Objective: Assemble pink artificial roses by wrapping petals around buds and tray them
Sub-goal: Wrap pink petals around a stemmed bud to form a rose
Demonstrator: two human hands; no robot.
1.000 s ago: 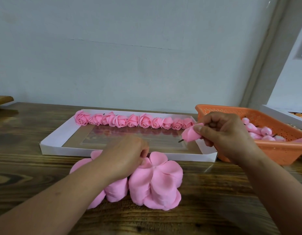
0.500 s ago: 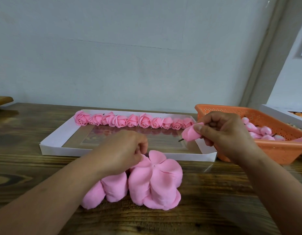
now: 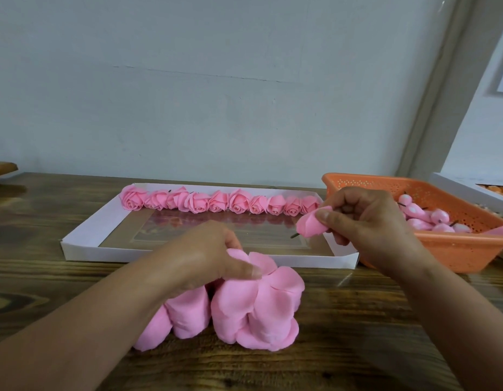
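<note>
My right hand (image 3: 366, 224) pinches a pink bud (image 3: 311, 227) with a dark stem, held above the right end of the white tray (image 3: 83, 235). Part of a petal is wrapped around the bud. My left hand (image 3: 208, 255) pinches the top petal of a stack of pink petals (image 3: 258, 306) lying on the wooden table in front of the tray. Several finished pink roses (image 3: 216, 203) line the tray's far side.
An orange perforated basket (image 3: 456, 249) with several pink buds (image 3: 431, 218) stands to the right of the tray. A white box edge (image 3: 470, 187) shows at far right. A grey wall rises behind the table (image 3: 357, 348).
My left hand has moved right and lifted the edge of a petal from the stack. My right hand with the bud has stayed in place.
</note>
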